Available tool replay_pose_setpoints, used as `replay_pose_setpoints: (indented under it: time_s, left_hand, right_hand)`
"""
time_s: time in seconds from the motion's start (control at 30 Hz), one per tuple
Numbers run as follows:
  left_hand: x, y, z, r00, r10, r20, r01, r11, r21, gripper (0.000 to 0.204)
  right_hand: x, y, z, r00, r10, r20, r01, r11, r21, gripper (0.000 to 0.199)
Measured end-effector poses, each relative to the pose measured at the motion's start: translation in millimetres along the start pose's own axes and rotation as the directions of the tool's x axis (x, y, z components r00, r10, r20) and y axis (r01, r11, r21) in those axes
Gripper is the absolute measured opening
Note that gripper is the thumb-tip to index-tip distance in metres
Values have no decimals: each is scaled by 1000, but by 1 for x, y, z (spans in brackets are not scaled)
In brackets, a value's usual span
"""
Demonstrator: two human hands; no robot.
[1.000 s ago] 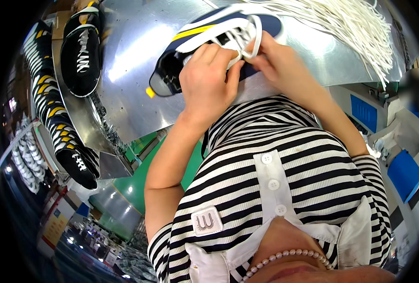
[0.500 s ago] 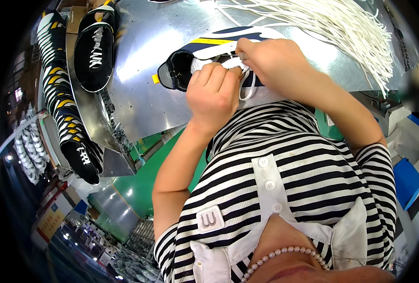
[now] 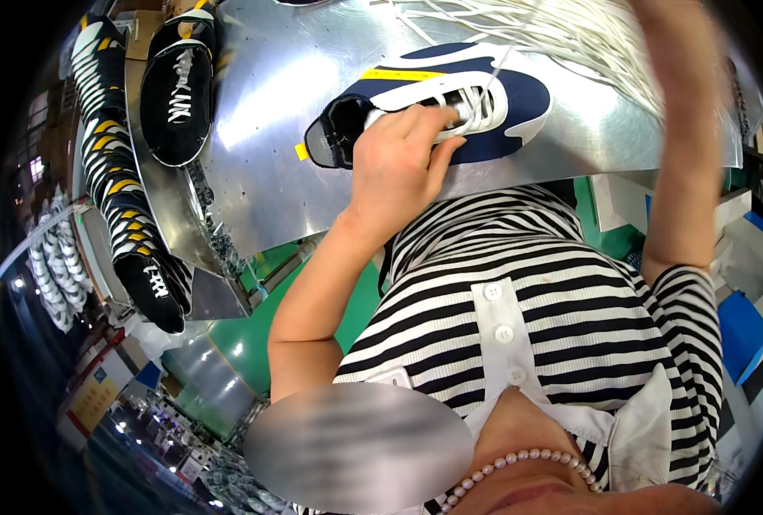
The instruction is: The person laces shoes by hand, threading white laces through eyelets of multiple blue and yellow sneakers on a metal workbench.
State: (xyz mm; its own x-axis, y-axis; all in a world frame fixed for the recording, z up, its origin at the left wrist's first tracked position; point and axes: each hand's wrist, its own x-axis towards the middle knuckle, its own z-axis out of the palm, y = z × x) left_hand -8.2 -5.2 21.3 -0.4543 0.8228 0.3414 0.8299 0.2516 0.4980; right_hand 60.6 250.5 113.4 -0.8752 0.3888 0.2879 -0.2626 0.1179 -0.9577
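Observation:
A navy, white and yellow shoe upper (image 3: 523,96) lies on the metal tabletop, its heel with a yellow tab to the left and its toe to the right. My left hand (image 3: 403,159) is closed on it at the opening, fingers curled by the tongue and thumb out along the near side. White lace (image 3: 477,107) crosses the eyelets near the toe. From there a thin, blurred strand of lace runs up toward the far edge of the view. My right forearm (image 3: 686,146) reaches far up at the right, smeared by motion; its hand is beyond the top edge.
A pile of loose white laces (image 3: 587,43) covers the far right of the metal table (image 3: 261,189). To the left stand a black laced shoe upper (image 3: 175,107) and a long nested row of similar uppers (image 3: 115,167). White boxes (image 3: 622,202) sit below the table's right end.
My right hand has left the laces and swung up and right, out of view. My left hand stays at the shoe's opening, its thumb now spread farther. The shoe's lacing is now uncovered.

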Motion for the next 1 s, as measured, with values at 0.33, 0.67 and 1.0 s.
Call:
replay_pose_setpoints:
  time_s: [0.33, 0.67, 1.0]
  left_hand:
    - [8, -7, -4, 837, -546, 26, 531, 801, -277, 59]
    - [4, -9, 21, 827, -482, -288, 431, 874, -225, 45]
    - [3, -7, 21, 829, -456, -323, 418, 890, -184, 43]
  right_hand:
    - [-42, 98, 79, 951, 269, 155, -254, 961, -111, 14]
    - [-51, 83, 83, 968, 204, 149, -165, 956, -241, 21]
    - [-60, 73, 68, 931, 238, 278, -61, 849, -524, 13]
